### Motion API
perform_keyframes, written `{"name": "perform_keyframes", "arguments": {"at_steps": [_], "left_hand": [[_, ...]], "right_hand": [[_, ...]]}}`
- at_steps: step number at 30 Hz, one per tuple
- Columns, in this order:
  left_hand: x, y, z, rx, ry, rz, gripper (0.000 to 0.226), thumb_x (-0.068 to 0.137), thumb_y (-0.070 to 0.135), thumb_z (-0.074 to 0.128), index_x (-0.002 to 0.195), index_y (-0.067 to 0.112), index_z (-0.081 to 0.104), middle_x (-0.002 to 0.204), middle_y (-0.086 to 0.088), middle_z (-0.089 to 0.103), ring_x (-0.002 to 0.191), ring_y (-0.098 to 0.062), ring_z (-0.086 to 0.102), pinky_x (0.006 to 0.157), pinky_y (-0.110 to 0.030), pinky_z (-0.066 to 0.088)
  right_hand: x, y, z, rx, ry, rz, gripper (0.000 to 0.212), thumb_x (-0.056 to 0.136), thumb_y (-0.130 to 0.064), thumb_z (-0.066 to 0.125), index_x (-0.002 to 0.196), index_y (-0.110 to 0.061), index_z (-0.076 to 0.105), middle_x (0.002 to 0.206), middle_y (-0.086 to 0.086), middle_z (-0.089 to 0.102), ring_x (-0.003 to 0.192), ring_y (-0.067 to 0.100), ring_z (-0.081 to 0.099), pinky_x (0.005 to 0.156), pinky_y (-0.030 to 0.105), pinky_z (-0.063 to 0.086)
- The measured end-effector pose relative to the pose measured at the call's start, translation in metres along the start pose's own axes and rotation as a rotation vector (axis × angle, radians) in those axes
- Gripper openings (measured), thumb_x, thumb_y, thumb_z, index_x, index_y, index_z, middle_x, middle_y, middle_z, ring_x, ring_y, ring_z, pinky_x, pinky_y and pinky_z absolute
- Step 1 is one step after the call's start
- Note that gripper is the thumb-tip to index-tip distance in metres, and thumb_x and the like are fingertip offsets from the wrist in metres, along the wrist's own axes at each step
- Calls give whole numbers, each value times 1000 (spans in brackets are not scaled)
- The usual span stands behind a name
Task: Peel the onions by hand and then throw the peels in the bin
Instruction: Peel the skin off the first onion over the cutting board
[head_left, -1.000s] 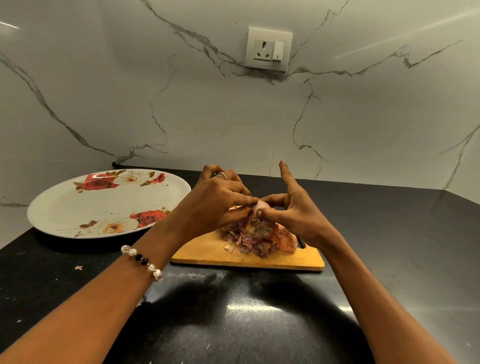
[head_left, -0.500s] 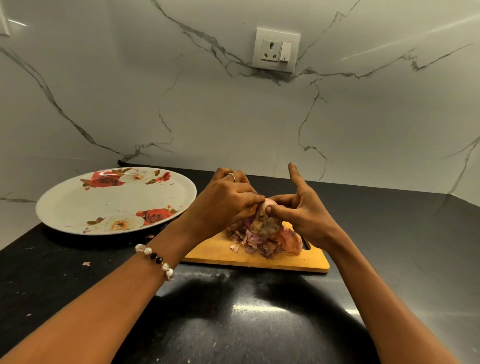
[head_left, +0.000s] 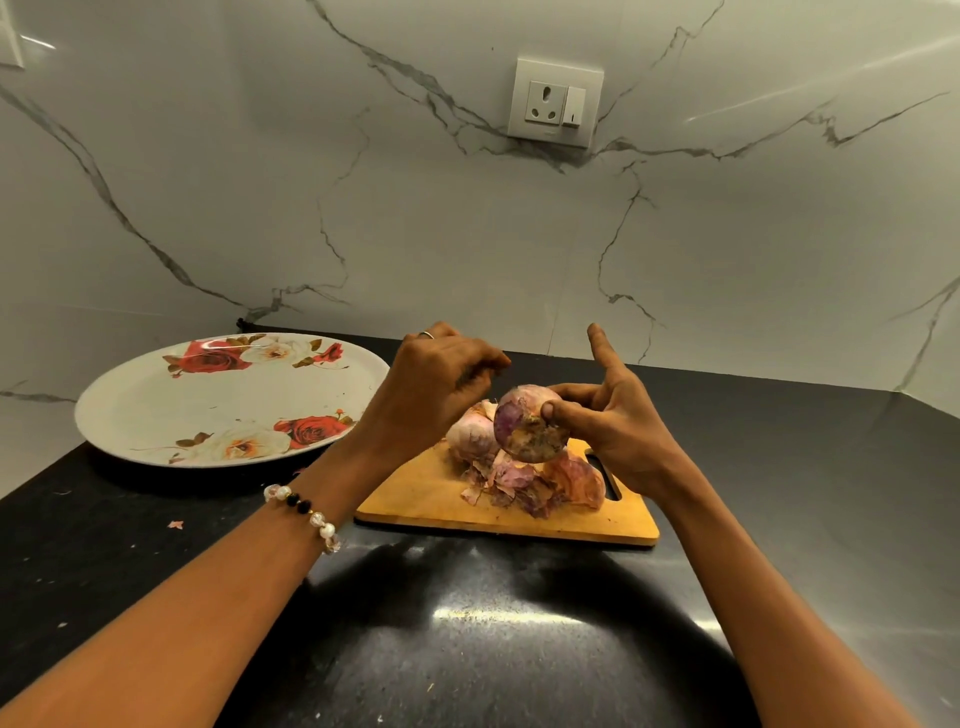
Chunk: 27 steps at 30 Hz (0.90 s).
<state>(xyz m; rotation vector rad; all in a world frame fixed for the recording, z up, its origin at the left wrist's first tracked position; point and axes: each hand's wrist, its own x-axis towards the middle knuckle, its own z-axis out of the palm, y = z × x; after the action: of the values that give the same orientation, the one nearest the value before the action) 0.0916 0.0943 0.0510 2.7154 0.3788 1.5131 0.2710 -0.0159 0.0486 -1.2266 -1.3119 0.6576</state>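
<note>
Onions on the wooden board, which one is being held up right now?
The purple-tinged onion, pinched in the right hand; the paler pink onion sits behind on the board.

The left hand (head_left: 436, 384) covers part of a second onion (head_left: 470, 434) on the board, and whether its curled fingertips pinch any peel is too small to tell. Both forearms run off the bottom edge, and a white fitting (head_left: 9, 39) is cut by the left edge.

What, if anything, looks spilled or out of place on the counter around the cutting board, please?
A few onion peel scraps lie on the black counter, left of the cutting board and apart from the peel pile on it. Otherwise nothing stands out; the flowered plate sits flat.
</note>
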Motion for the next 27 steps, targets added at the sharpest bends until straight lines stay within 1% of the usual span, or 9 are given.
{"name": "perform_keyframes", "arguments": {"at_steps": [3, 6, 9, 12, 17, 20, 22, 24, 27], "left_hand": [[2, 0, -2, -47, 26, -16, 14, 82, 8, 61, 87, 4, 74, 82, -8, 72, 81, -12, 58, 69, -18, 46], [1, 1, 1, -21, 43, -100, 17, 86, 13, 54, 87, 9, 71, 84, -5, 71, 86, -15, 57, 70, -34, 46], [0, -1, 3, 107, 29, -172, 22, 92, 18, 47, 94, 11, 67, 96, -5, 68, 98, -24, 56, 78, -34, 28], [-3, -5, 6, 207, -88, -232, 20, 97, 20, 50, 107, 12, 65, 115, -3, 61, 115, -22, 46, 84, -29, 19], [1, 0, 4, -8, -150, -268, 32, 87, 41, 61, 110, 21, 69, 114, 2, 65, 115, -19, 46, 92, -40, 33], [-2, 3, 2, -122, -222, -257, 36, 83, 39, 68, 115, 24, 69, 108, 5, 70, 111, -16, 50, 94, -54, 39], [-3, 4, 2, -142, -226, -260, 32, 83, 35, 70, 113, 22, 70, 102, 4, 71, 105, -13, 50, 93, -55, 39], [-3, 6, 2, -130, -221, -268, 30, 83, 33, 71, 110, 22, 72, 99, 6, 69, 104, -10, 48, 96, -46, 33], [-4, 7, 0, -77, -200, -245, 29, 81, 35, 73, 107, 21, 73, 96, 9, 66, 104, -8, 46, 84, -29, 16]], "right_hand": [[0, 0, 1, 5, -7, 0, 114, 72, -14, 70, 155, -21, -7, 91, 13, 72, 88, 24, 71, 86, 40, 58], [1, 2, 1, 19, -11, 1, 115, 71, -13, 70, 155, -23, -8, 89, 14, 71, 86, 24, 71, 83, 38, 59], [1, 1, 1, 21, -2, 1, 114, 71, -13, 70, 155, -23, -7, 89, 14, 71, 86, 23, 71, 80, 34, 59], [1, 1, 0, 14, 8, -7, 115, 70, -14, 70, 155, -23, -7, 87, 11, 72, 84, 21, 71, 79, 31, 59], [2, 2, -1, 7, -6, -12, 116, 70, -14, 71, 155, -25, -8, 88, 13, 72, 85, 23, 71, 80, 34, 59], [1, 2, -2, -38, -24, -23, 117, 70, -16, 72, 154, -26, -9, 91, 13, 73, 88, 26, 71, 81, 35, 58], [0, 1, -1, -106, -39, -35, 120, 69, -19, 74, 154, -26, -11, 97, 15, 72, 93, 27, 71, 86, 38, 58], [-1, 1, 1, -173, -48, -43, 121, 70, -18, 75, 154, -27, -12, 110, 20, 68, 97, 25, 70, 90, 41, 56], [1, 0, 3, -252, -65, -77, 118, 78, -5, 76, 153, -29, -13, 145, 26, 43, 102, 20, 69, 90, 34, 56]]}}
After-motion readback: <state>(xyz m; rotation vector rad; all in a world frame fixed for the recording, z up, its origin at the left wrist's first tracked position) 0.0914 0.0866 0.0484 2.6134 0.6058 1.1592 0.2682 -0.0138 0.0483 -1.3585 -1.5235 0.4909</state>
